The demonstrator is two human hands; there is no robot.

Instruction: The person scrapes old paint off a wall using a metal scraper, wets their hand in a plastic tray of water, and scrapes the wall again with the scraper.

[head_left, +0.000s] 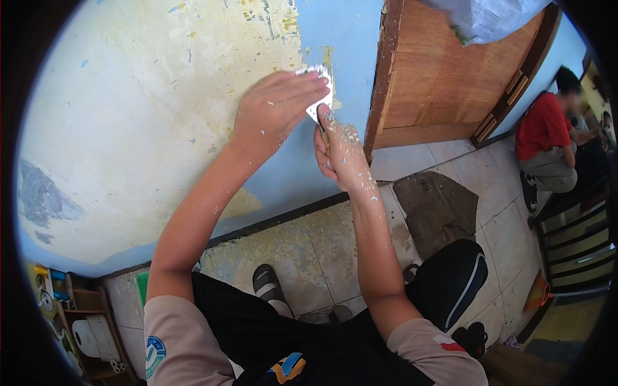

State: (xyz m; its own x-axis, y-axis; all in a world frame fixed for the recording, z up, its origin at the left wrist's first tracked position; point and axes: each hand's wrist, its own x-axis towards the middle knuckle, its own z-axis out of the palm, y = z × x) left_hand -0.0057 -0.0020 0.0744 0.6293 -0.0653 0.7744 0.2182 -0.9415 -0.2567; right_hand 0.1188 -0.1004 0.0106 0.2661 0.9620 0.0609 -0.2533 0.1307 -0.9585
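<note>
My right hand (pixel 341 151), speckled with paint flakes, is closed round the handle of a scraper (pixel 320 114). The scraper's pale, wide blade lies against the wall (pixel 347 38), at the border between blue paint and the bare cream patch (pixel 161 96). With its fingers stretched out together, my left hand (pixel 273 109) lies flat over the blade and presses on it. Flakes stick to both forearms. The blade's far edge is ragged with white bits of paint.
Right of the wall stands a brown wooden door (pixel 450 71), with a plastic bag (pixel 492 19) above. A dark cloth (pixel 438 212) lies on the tiled floor among paint flakes. A person in a red shirt (pixel 544 125) squats at the right. A wooden shelf (pixel 80 296) stands lower left.
</note>
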